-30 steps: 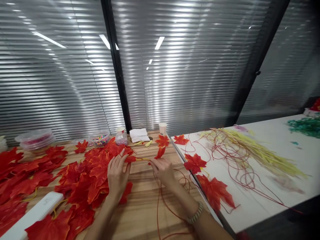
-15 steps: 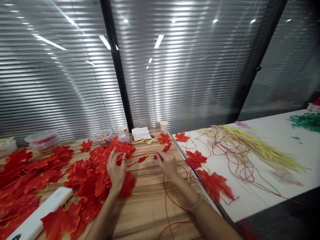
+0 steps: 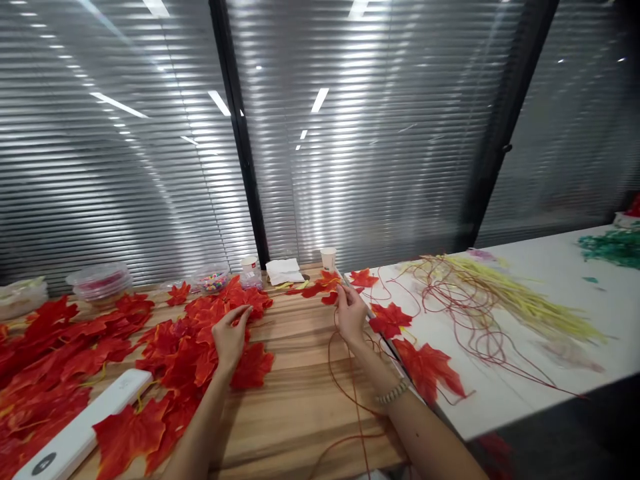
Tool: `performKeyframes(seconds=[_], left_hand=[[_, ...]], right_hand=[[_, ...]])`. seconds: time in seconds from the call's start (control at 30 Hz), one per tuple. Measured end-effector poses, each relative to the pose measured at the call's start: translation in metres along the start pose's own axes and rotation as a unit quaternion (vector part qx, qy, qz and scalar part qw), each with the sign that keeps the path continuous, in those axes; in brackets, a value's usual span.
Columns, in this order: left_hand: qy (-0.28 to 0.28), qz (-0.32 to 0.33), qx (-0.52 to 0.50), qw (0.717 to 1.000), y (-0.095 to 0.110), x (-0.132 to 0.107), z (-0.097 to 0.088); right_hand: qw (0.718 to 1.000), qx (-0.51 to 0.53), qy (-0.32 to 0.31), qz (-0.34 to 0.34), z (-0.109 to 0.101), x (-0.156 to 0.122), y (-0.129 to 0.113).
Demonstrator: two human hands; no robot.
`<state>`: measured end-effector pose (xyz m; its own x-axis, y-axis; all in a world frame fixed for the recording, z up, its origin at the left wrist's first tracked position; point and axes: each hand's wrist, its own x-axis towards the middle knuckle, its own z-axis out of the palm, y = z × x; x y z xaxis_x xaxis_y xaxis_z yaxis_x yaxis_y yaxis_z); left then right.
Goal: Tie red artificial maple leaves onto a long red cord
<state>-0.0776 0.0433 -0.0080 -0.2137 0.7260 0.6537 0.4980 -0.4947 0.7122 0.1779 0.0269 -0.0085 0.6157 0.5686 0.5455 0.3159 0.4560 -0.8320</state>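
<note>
My right hand [image 3: 351, 313] is closed in a pinch at the table seam, with a red artificial maple leaf [image 3: 313, 289] trailing left from its fingertips. Other red leaves lie right behind the fingertips, so the exact grip is partly hidden. A thin red cord [image 3: 331, 363] hangs below this hand and loops over the wooden table. My left hand [image 3: 230, 337] has thumb and forefinger pinched together at the right edge of a heap of red maple leaves [image 3: 187, 340]. What it pinches, if anything, is too small to make out.
A white oblong device [image 3: 85, 427] lies among leaves at left. Plastic tubs [image 3: 100, 281], beads [image 3: 214, 280], a paper cup [image 3: 329, 258] and white paper [image 3: 284, 271] line the back. Tangled red cord [image 3: 460, 293] and yellow strips [image 3: 530, 300] cover part of the white table [image 3: 525, 407].
My right hand has moved right and slightly away, and the leaf strung between the hands has shifted right with it. The left hand has stayed near the heap, its fingers now closer together.
</note>
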Motion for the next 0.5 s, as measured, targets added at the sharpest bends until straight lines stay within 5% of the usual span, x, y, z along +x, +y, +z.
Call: performKeyframes(seconds=[0.2,0.3,0.5], left_hand=[[-0.114,0.288,0.204,0.929,-0.020,0.002,-0.008],[-0.107,0.322,0.237,0.910,-0.023,0.001,-0.007],[-0.125,0.286,0.258,0.914,-0.020,-0.002,-0.006]], right_hand=[[0.981,0.119,0.107,0.113,-0.008,0.021,0.012],[0.971,0.145,0.143,0.129,-0.016,0.032,0.017],[0.944,0.205,0.205,0.156,-0.035,0.053,0.017]])
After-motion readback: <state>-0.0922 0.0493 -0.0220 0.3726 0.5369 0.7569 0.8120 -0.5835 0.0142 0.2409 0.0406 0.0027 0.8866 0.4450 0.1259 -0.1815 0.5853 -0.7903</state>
